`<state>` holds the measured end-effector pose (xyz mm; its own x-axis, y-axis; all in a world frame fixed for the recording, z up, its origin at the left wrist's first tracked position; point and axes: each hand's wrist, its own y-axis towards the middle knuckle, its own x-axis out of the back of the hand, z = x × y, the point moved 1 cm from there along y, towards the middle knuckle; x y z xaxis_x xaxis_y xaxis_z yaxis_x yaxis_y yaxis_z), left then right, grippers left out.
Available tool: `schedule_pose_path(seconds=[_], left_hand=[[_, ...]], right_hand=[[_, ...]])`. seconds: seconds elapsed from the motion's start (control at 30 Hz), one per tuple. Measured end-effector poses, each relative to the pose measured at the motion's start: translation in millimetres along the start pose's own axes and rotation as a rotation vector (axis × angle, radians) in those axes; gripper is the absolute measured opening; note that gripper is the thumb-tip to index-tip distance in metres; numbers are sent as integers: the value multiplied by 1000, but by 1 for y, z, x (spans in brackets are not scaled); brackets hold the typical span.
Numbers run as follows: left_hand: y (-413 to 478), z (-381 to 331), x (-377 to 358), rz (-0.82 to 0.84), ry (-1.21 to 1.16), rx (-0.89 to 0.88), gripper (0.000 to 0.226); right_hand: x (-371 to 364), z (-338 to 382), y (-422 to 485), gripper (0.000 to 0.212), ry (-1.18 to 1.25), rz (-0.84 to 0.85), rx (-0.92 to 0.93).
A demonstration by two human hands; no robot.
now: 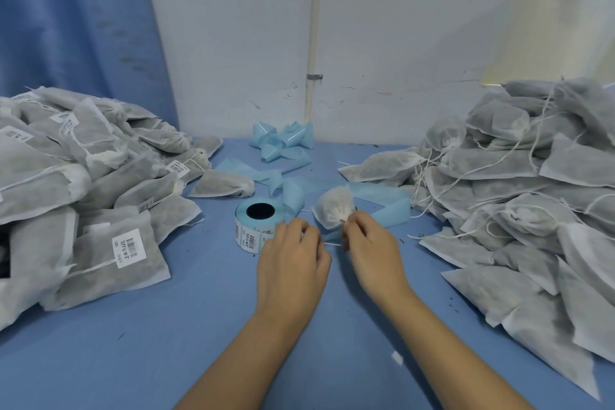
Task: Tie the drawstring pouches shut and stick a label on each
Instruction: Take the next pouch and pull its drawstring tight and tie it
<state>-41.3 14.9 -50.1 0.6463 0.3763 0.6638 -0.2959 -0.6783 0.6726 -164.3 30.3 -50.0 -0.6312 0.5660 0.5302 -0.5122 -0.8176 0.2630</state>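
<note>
Two heaps hem in the blue table (199, 326) — the labelled heap (83, 183) on the left, the unlabelled heap (519, 196) on the right. Between them a bare lane runs to the near edge. Farther back, the label roll (256, 223) and curled backing strips (283, 143) clutter the middle, with the wall (233, 60) close behind.

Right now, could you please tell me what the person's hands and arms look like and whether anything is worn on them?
The left hand and right hand are bare: no gloves, rings or watch show. The left forearm and right forearm are bare too, with no sleeve in view down to the picture's bottom edge.
</note>
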Motion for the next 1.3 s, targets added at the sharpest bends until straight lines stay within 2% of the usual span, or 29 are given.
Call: schedule_pose_path(seconds=[0.1,0.2,0.3,0.43,0.5,0.57,0.7,0.8,0.97,1.03,1.13,1.23,1.3], left_hand=[[0,-1,0,-25,-33,-37,17],[1,-3,1,-32,-46,-70,15],[0,-2,-6,-48,-72,-93,14],[0,3,-7,9,-219,84,9],[0,5,-6,-2,-218,96,10],[1,6,-6,-59,-230,77,8],[4,4,-5,-21,-504,116,14],[3,-2,-7,18,-710,151,18],[2,-5,-12,79,-856,296,23],[2,-5,-12,120,-921,306,18],[2,-5,-11,187,-900,253,14],[3,-5,-12,209,-858,270,14],[3,-4,-13,196,-837,327,15]], right_hand=[[0,4,-3,23,-340,-77,217],[-1,11,-10,19,-507,-128,362],[-3,13,-14,19,-548,-155,412],[-3,8,-16,48,-577,-42,390],[-4,9,-17,57,-573,-23,395],[-6,9,-17,58,-568,-23,391],[-7,6,-16,58,-539,-31,400],[-7,7,-17,50,-413,-100,459],[-8,3,-17,33,-24,-217,453],[-7,3,-16,30,180,-237,382],[-7,2,-16,39,455,-200,199],[-7,0,-13,28,690,-167,42],[-7,2,-12,22,762,-170,-12]])
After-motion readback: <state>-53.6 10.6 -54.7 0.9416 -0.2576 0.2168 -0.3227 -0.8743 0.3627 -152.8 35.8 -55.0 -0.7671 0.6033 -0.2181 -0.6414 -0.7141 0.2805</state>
